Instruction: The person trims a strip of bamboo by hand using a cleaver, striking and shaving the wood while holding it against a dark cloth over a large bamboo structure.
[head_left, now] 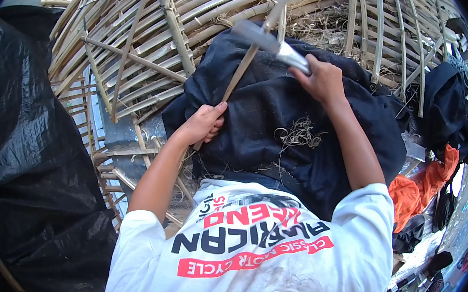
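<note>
My left hand is closed round a long, narrow bamboo strip that slants up and away to the right. My right hand grips the pale, metallic-looking handle of a broad-bladed knife. The blade is smeared by motion and crosses the strip beyond my left hand; whether it touches the strip, I cannot tell. Dark cloth covers my legs under both hands. A small tangle of thin, curly shavings lies on it between my forearms.
Bamboo slats and poles spread across the far side, with more shavings among them. Black plastic sheeting hangs at the left. On the right are an orange cloth and a dark cloth bundle.
</note>
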A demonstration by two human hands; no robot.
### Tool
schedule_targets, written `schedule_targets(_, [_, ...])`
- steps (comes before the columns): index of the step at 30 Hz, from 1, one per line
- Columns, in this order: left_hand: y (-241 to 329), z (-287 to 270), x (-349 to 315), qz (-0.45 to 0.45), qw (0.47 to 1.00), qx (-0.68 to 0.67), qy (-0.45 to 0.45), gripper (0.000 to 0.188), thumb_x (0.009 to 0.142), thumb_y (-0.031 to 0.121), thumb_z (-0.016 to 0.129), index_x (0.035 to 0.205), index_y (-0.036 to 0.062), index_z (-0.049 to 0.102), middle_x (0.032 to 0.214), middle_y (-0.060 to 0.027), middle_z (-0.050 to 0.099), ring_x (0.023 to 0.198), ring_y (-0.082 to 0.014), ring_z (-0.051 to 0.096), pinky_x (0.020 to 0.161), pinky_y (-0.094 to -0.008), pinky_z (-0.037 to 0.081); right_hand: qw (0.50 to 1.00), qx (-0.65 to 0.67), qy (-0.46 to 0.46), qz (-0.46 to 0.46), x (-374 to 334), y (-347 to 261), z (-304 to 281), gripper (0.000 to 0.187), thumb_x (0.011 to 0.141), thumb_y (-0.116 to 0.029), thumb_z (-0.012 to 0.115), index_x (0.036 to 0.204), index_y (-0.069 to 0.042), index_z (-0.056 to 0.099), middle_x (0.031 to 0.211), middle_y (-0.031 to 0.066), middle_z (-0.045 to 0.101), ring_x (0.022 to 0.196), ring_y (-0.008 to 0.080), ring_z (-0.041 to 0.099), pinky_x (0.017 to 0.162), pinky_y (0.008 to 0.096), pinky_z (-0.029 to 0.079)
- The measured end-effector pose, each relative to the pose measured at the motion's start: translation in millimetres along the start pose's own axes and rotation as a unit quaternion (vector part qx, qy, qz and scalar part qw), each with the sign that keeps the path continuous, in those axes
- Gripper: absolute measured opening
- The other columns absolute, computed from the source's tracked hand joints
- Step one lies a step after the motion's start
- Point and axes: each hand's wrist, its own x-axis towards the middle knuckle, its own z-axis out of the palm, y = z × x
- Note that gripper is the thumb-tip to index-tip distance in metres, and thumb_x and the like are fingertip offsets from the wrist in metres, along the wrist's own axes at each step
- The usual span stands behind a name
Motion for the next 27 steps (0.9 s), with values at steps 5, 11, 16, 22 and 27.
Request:
schedule_targets(5, [-4, -7, 2, 0.005, 1.0, -0.005, -0.007, 0.057, 0.1, 0.056, 0.043, 0.06, 0.0175, 0.033, 0.05, 0.0079, 0.028, 0.039, -0.0058, 0.024, 0.038, -0.024, 0.018, 1.0, -0.007, 0.021, 0.002, 7, 19, -1, 0.044, 0.079, -0.051, 0.072, 0.081, -0.009, 0.058, 0.068, 0.0134, 0.065, 0.066, 0.0358, 0.066, 0.057, 0.0457, 0.05])
schedule_targets(11, [1, -7, 4, 0.007, 1.0, -0.014, -0.025, 0.057, 0.1, 0.057, 0.044, 0.06, 0.0175, 0.034, 0.049, 0.0073, 0.03, 0.038, -0.0061, 0.025, 0.038, -0.0242, 0.02, 0.999, -0.03, 0.027, -0.008, 14, 30, -10, 0.046, 0.078, -0.054, 0.072, 0.079, -0.01, 0.058, 0.065, 0.0114, 0.066, 0.06, 0.0319, 0.067, 0.055, 0.0446, 0.051])
schedule_targets(16, [-16, -13, 4, 0.032, 0.999, -0.009, -0.021, 0.057, 0.099, 0.057, 0.044, 0.06, 0.0165, 0.035, 0.049, 0.0066, 0.031, 0.038, -0.0064, 0.027, 0.038, -0.0246, 0.022, 0.998, 0.01, 0.051, 0.029, 8, 46, 1, 0.046, 0.08, -0.054, 0.07, 0.086, -0.009, 0.065, 0.07, 0.014, 0.068, 0.066, 0.0345, 0.068, 0.06, 0.0465, 0.052])
schedule_targets(22, [-20, -12, 7, 0.045, 0.999, 0.005, -0.004, 0.059, 0.099, 0.059, 0.043, 0.059, 0.0163, 0.035, 0.048, 0.0059, 0.031, 0.038, -0.0072, 0.029, 0.038, -0.0247, 0.023, 0.995, -0.036, 0.031, 0.091, 4, 22, -29, 0.05, 0.088, -0.056, 0.061, 0.085, -0.006, 0.061, 0.067, 0.0196, 0.066, 0.068, 0.0416, 0.066, 0.059, 0.0503, 0.05])
schedule_targets(27, [-20, -17, 9, 0.026, 0.999, -0.004, -0.024, 0.06, 0.1, 0.057, 0.042, 0.057, 0.0166, 0.034, 0.048, 0.0052, 0.031, 0.037, -0.0077, 0.028, 0.037, -0.0251, 0.024, 0.965, 0.11, 0.043, 0.232, -14, 39, -11, 0.045, 0.089, -0.048, 0.065, 0.098, -0.004, 0.058, 0.073, 0.0183, 0.067, 0.063, 0.0354, 0.068, 0.059, 0.0444, 0.051])
